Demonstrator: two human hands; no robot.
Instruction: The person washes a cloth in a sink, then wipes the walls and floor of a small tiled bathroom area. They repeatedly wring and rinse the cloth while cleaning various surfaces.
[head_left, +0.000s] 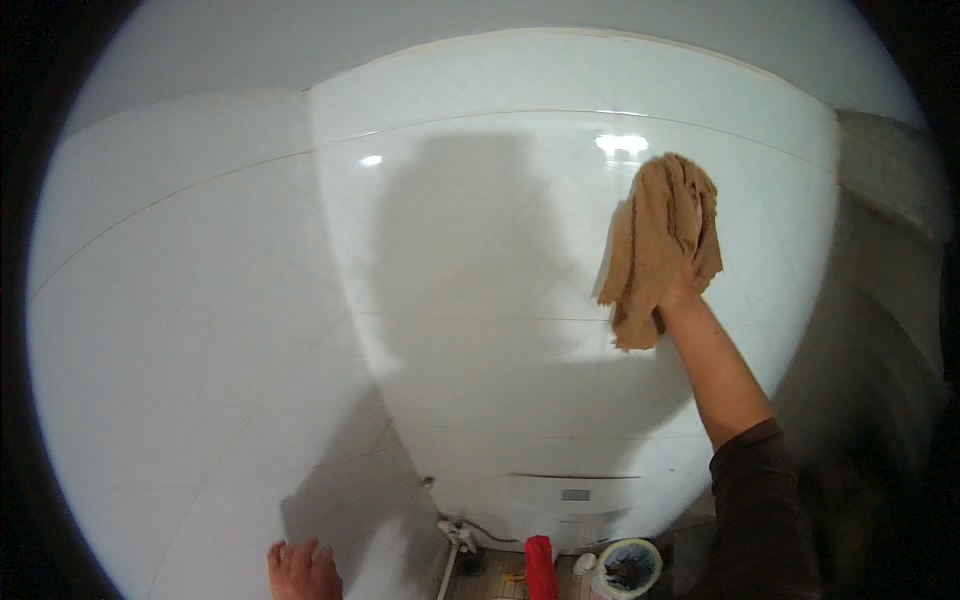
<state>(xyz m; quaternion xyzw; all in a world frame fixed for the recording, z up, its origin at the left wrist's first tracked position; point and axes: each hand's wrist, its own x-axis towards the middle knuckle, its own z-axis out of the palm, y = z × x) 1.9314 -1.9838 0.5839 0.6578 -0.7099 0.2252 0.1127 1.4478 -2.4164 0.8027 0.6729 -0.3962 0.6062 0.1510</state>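
Observation:
A brown cloth (660, 240) lies spread against the white tiled wall (480, 255), on the right half of it. My right hand (682, 281) presses on the cloth, its fingers mostly hidden by the folds; the arm reaches up from the lower right in a dark sleeve. At the bottom left, my left hand (306, 570) is near the side wall (210, 375), with its fingers bent and nothing seen in them. Whether it touches the wall I cannot tell.
Far below on the floor stand a round bin or bucket (630, 568) with a pale rim and a red object (541, 568). A small pipe fitting (459, 531) with a hose is in the corner. A grey surface (885, 277) borders the wall at right.

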